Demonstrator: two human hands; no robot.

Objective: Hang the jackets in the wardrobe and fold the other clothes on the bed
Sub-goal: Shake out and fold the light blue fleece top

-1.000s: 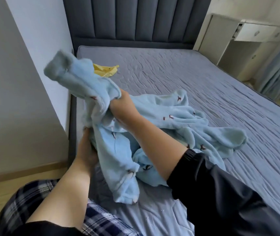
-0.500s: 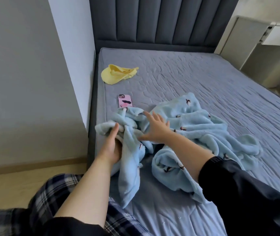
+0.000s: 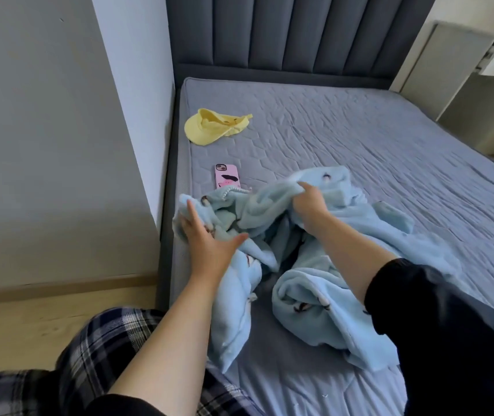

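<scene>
Gripping a fold of the blue fleece garment [image 3: 314,295], the right hand [image 3: 311,205] curls its fingers into it; the left hand [image 3: 206,238] presses flat, fingers straight. The garment lies crumpled at the near left edge of the bed [image 3: 359,139]. It seems to be mid-spreading for folding; next, find the sleeves, lost in the tangle.

garment [image 3: 323,295] on bed [image 3: 389,151], phone [image 3: 227,176] behind it, cap [image 3: 209,129] beyond
</scene>
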